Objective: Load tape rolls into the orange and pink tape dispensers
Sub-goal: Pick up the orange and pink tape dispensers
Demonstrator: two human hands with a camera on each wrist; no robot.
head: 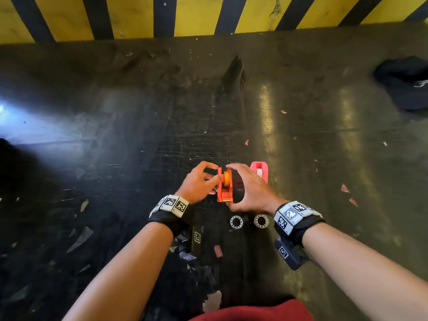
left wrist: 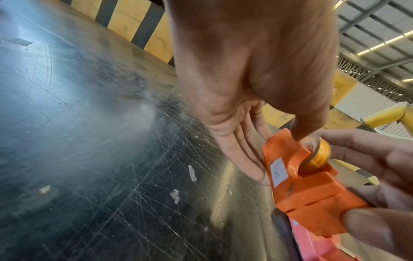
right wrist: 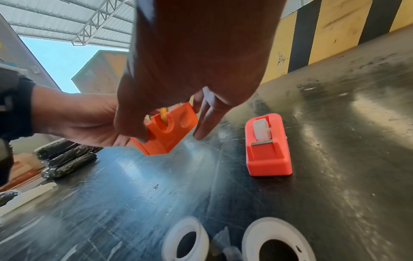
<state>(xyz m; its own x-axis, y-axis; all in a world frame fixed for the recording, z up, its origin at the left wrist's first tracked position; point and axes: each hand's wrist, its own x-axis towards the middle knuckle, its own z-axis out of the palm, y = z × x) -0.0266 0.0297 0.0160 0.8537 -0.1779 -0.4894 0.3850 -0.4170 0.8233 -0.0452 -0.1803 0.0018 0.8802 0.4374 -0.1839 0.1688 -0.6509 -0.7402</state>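
Observation:
My right hand holds the orange dispenser lengthwise, thumb at its cutter end and fingers at its back, slightly tilted just above the black table. A yellow tape roll sits in the dispenser's slot. My left hand pinches from the left: its thumb tip rests on the yellow roll while the fingers lie along the outer wall of the orange dispenser. The pink dispenser stands on the table just right of my hands with a white roll in it.
Two loose white tape rolls lie close to me, below my right wrist. A black cap lies at the far right. A yellow-and-black striped wall bounds the table's far side. Black wrapped cylinders lie to the left.

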